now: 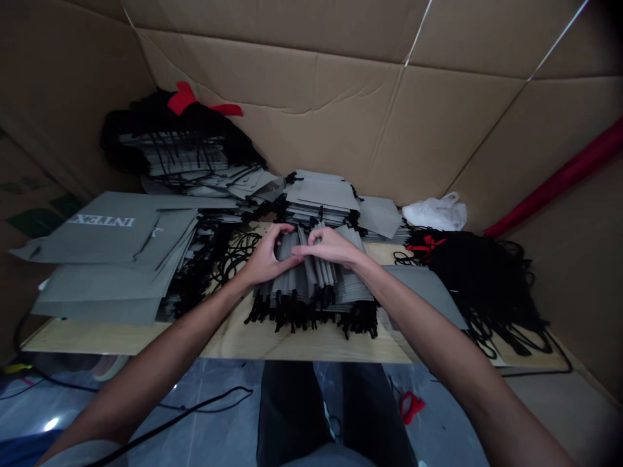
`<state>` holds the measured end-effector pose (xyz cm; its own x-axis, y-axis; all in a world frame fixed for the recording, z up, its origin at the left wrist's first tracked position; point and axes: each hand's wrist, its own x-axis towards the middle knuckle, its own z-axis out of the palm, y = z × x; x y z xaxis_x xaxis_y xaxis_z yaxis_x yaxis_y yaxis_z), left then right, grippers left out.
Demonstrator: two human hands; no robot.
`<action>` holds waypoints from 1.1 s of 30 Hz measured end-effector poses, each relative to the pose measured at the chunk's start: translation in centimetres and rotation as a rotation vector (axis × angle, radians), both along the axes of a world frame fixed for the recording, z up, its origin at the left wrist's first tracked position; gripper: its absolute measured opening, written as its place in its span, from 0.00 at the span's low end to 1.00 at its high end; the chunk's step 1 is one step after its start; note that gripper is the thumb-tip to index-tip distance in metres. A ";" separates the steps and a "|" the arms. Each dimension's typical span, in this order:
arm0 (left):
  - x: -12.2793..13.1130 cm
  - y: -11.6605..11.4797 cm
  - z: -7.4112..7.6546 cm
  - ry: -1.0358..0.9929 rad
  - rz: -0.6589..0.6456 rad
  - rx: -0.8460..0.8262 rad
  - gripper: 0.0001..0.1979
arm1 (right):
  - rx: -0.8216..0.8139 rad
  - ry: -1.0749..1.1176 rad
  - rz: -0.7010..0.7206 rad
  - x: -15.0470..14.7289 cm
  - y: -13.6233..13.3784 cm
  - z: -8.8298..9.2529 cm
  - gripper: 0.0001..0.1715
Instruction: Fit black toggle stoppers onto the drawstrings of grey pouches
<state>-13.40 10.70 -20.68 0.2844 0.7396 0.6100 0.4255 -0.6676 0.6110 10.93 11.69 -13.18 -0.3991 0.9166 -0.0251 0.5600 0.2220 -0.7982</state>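
A row of small grey bags point(357, 282) with short black cord ends stands on edge before me, several leaning apart like pages. My left hand point(273, 254) is curled around the left part of this bundle, its thumb lying across the top edges. From the right, my right hand point(331, 248) pinches at the bags in the middle, fingertips close to the left thumb. How many bags sit between the fingers is hidden. Just behind my hands rises a stack of grey bags point(318, 191) with black cords at its sides.
Large grey printed bags point(97, 240) pile up at the left. Black cords with a red tie point(481, 279) lie at the right, near a white plastic bag point(435, 212). Cardboard walls point(292, 78) enclose the wooden table point(233, 337). Red scissors handles point(411, 407) are on the floor.
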 end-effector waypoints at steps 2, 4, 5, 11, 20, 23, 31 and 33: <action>-0.1 0.3 -0.1 -0.006 0.012 -0.012 0.24 | -0.018 -0.024 -0.021 0.0 0.1 -0.2 0.21; -0.3 0.6 -0.2 -0.018 0.021 -0.026 0.23 | -0.009 -0.025 -0.048 0.2 0.0 -0.4 0.18; -0.4 0.8 -0.3 -0.024 0.022 -0.031 0.22 | 0.006 -0.019 -0.055 0.4 -0.1 -0.4 0.18; -0.4 0.5 -0.2 -0.009 -0.018 -0.038 0.23 | 0.114 0.027 0.007 0.7 -0.5 -0.2 0.14; 0.0 0.9 -0.8 -0.110 0.090 -0.077 0.22 | 0.092 -0.042 -0.019 0.7 -0.2 -0.7 0.22; -0.3 1.4 -0.7 -0.178 0.143 -0.095 0.20 | 0.093 -0.041 0.009 1.1 -0.3 -0.6 0.20; 0.9 -0.8 0.9 -0.150 0.023 -0.027 0.22 | 0.075 -0.004 0.042 0.3 -0.5 0.6 0.29; 1.1 -1.3 1.1 -0.120 -0.020 -0.013 0.23 | 0.058 0.004 0.039 0.1 -0.4 0.8 0.32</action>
<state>-12.27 9.40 -19.56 0.2244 0.7426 0.6311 0.3351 -0.6669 0.6655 11.05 11.24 -12.40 -0.4343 0.9003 0.0297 0.5469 0.2897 -0.7855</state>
